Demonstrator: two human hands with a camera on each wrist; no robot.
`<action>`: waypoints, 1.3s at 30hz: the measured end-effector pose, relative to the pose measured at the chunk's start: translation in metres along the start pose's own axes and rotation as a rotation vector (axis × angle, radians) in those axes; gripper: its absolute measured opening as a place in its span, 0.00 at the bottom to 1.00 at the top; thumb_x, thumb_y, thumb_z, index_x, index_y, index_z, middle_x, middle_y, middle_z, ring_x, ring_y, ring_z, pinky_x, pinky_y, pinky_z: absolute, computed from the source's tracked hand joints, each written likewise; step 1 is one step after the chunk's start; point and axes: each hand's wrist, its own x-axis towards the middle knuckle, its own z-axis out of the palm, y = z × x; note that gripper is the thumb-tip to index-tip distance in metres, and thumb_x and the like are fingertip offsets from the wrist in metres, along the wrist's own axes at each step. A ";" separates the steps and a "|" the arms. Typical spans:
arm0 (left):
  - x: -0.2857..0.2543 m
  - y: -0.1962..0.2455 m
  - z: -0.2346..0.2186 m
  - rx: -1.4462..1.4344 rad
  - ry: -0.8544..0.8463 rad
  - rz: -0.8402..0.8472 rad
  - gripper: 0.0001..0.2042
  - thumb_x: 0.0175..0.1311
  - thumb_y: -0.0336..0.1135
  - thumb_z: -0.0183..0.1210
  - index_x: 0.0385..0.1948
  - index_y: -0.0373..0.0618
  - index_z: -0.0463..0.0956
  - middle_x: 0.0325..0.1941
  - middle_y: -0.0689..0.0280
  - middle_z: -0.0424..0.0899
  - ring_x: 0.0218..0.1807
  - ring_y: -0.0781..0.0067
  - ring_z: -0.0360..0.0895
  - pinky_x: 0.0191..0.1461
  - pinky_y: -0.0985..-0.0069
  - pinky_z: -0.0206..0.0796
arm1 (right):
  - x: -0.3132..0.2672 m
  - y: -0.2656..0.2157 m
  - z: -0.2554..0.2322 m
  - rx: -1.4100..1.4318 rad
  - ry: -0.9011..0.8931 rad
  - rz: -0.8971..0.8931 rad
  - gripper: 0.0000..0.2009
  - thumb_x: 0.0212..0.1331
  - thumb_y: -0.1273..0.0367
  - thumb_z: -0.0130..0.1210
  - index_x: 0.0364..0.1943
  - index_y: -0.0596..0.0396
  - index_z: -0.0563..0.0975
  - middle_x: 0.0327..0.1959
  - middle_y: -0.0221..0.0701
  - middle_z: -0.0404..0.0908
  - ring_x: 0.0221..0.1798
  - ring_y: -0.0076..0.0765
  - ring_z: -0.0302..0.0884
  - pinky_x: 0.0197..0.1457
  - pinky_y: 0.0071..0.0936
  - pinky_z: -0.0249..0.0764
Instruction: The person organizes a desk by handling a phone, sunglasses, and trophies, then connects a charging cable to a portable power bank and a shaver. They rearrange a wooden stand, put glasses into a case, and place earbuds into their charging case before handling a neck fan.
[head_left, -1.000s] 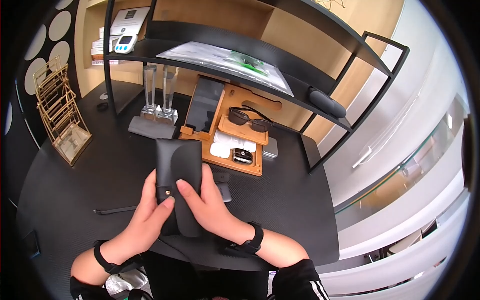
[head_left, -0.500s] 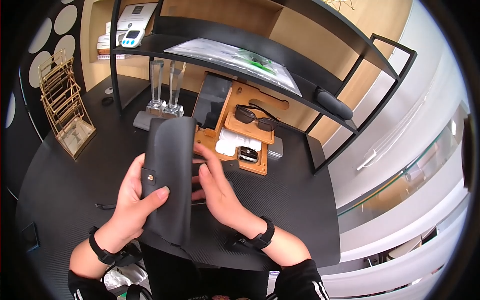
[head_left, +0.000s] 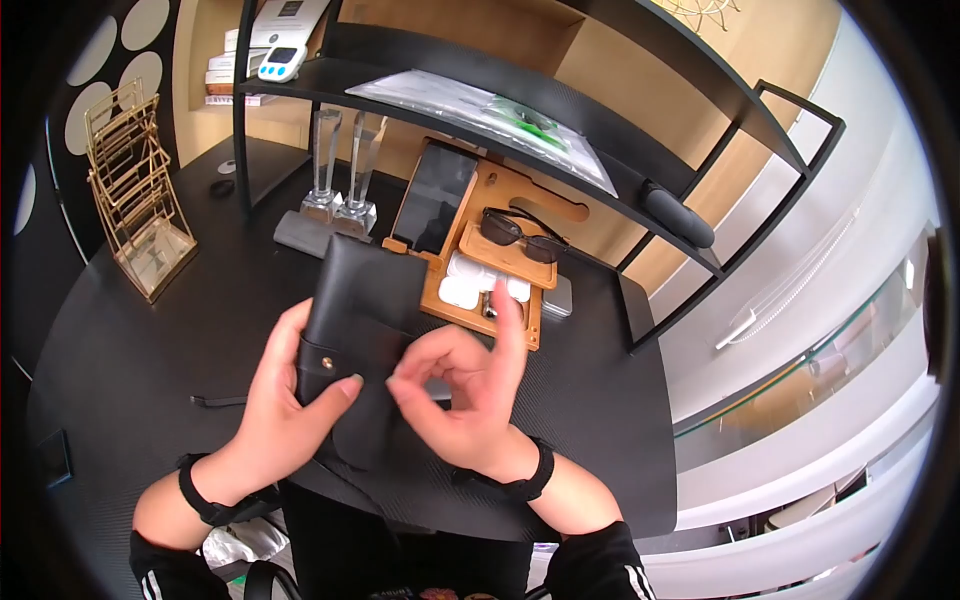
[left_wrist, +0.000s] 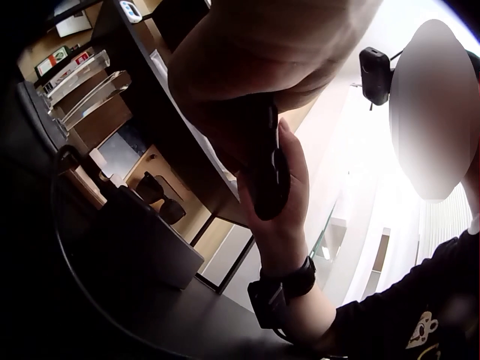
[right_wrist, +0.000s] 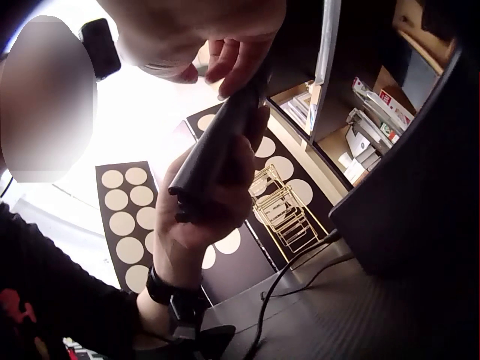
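Note:
A black leather glasses case (head_left: 365,300) with a small snap button on its strap is held upright above the desk. My left hand (head_left: 275,405) grips its left side, with the thumb across the front below the snap. Beside the case's right edge is my right hand (head_left: 465,395), with thumb and forefinger tips brought close together at the leather and one finger pointing up. In the right wrist view the case (right_wrist: 214,142) appears edge-on, and right fingertips (right_wrist: 234,73) are right at its upper end.
Behind the case, a wooden organizer (head_left: 432,300) holds a phone (head_left: 437,195), sunglasses (head_left: 520,236) and white earphone cases (head_left: 459,292). A grey case (head_left: 302,234) lies near two crystal trophies (head_left: 355,190). A gold wire rack (head_left: 140,190) stands left. Over the desk runs a black shelf (head_left: 400,95).
My right hand has come off the case's right side, and its fingers have curled near the edge. The case turned partly edge-on, then back to show its front; the left hand kept its grip.

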 end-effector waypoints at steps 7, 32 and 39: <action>-0.003 -0.006 0.001 0.240 -0.003 0.144 0.30 0.57 0.15 0.53 0.63 0.39 0.55 0.54 0.61 0.72 0.57 0.76 0.70 0.59 0.78 0.62 | 0.010 -0.013 0.003 -0.311 -0.107 0.031 0.12 0.51 0.75 0.64 0.41 0.57 0.80 0.22 0.28 0.73 0.22 0.20 0.68 0.26 0.17 0.64; -0.013 -0.011 0.002 0.398 -0.113 0.041 0.33 0.58 0.20 0.54 0.65 0.37 0.47 0.52 0.51 0.74 0.53 0.61 0.77 0.55 0.73 0.66 | -0.002 -0.006 0.017 -0.449 -0.079 0.139 0.07 0.53 0.73 0.62 0.28 0.57 0.73 0.24 0.32 0.71 0.20 0.33 0.71 0.22 0.26 0.65; -0.011 -0.014 0.001 0.199 -0.147 0.066 0.28 0.64 0.23 0.49 0.65 0.36 0.48 0.53 0.58 0.71 0.53 0.73 0.71 0.56 0.77 0.62 | 0.001 -0.005 0.014 -0.525 -0.087 0.070 0.07 0.52 0.73 0.62 0.28 0.56 0.73 0.23 0.32 0.71 0.20 0.35 0.72 0.22 0.26 0.66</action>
